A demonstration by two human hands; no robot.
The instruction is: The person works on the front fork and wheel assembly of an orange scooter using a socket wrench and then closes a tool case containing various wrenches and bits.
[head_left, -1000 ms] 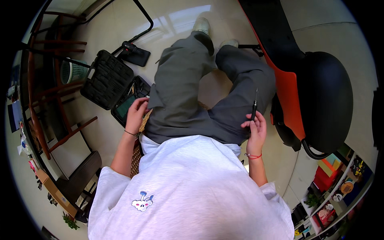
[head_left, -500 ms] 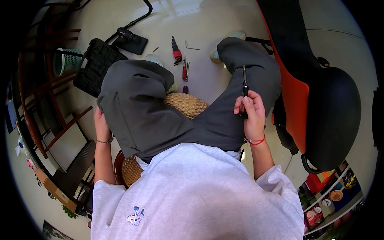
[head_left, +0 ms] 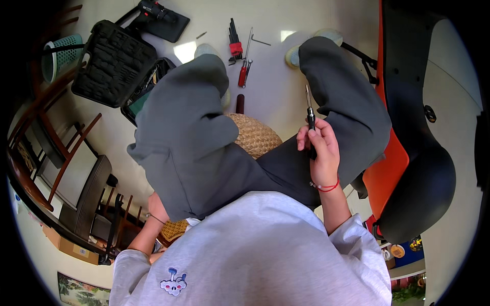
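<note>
My right hand [head_left: 325,152] is closed around the black handle of a screwdriver [head_left: 311,118], above my right thigh. Its metal shaft points forward, away from me, touching nothing. Low beside my left thigh is my left hand [head_left: 157,208]; its fingers are hidden behind the trouser leg. On the floor between my feet lie a hex key set [head_left: 235,48] in a red holder, a red-handled screwdriver [head_left: 242,76], a small wrench [head_left: 248,70] and a loose hex key [head_left: 261,40]. A dark red handle [head_left: 240,104] shows nearer to me.
An open black tool case [head_left: 115,64] stands left of my left leg. Beyond it a cordless drill [head_left: 157,12] rests by a flat black case [head_left: 176,29]. A woven seat [head_left: 255,135] shows between my legs. Close on my right is an orange and black machine [head_left: 393,168].
My left hand has drawn back along my left thigh, toward my hip. My right hand keeps its hold on the screwdriver. The whole view has shifted, and more of the tool case shows.
</note>
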